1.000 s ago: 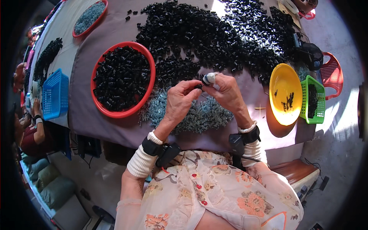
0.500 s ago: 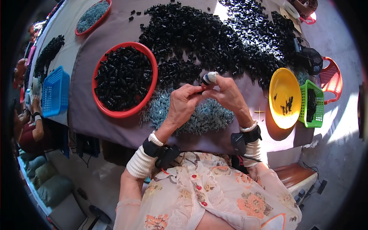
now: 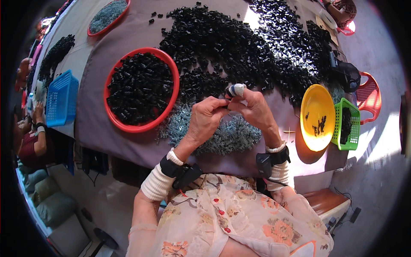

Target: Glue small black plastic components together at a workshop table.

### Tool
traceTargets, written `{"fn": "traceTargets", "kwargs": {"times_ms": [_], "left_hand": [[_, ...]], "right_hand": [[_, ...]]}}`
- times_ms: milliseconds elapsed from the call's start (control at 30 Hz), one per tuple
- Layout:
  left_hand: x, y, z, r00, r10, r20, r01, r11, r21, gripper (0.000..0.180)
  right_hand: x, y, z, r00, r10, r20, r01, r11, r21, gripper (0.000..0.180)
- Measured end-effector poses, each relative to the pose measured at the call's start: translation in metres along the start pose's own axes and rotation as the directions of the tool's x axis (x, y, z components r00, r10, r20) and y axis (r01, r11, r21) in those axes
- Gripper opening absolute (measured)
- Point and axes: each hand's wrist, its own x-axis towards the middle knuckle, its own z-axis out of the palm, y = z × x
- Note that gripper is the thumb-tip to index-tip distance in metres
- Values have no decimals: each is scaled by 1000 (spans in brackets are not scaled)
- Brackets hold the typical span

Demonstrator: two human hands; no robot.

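Observation:
My left hand and my right hand meet above a heap of small silvery metal pieces. Both are closed, thumbs and forefingers pinched together tip to tip. A small dark piece shows between the fingertips, mostly hidden, apparently one of the black parts. A striped white and blue cloth cover wraps a finger of the right hand. Just beyond the hands spreads a large pile of small black plastic parts. To their left, a red round basin is filled with the same black parts.
At right stand a yellow plate with a few black parts and a green basket. A small fan is behind them. Far left are a blue basket, a red tray of metal pieces and a co-worker's arm.
The view has shifted slightly. My hands stay pinched together over the metal pieces, with only small finger movements.

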Motion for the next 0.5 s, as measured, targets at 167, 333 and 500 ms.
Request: {"fn": "traceTargets", "kwargs": {"times_ms": [167,333,500], "left_hand": [[-4,-1,1,999,-32,-24,32,999,-9,17],[-5,-10,-1,990,-139,0,136,965,-225,19],[2,-8,-4,998,-55,23,58,987,-151,20]], "right_hand": [[0,1,5,996,-89,11,90,993,-77,21],[0,13,1,983,157,96,-177,953,245,19],[6,6,-1,984,126,123,-152,959,240,17]]}}
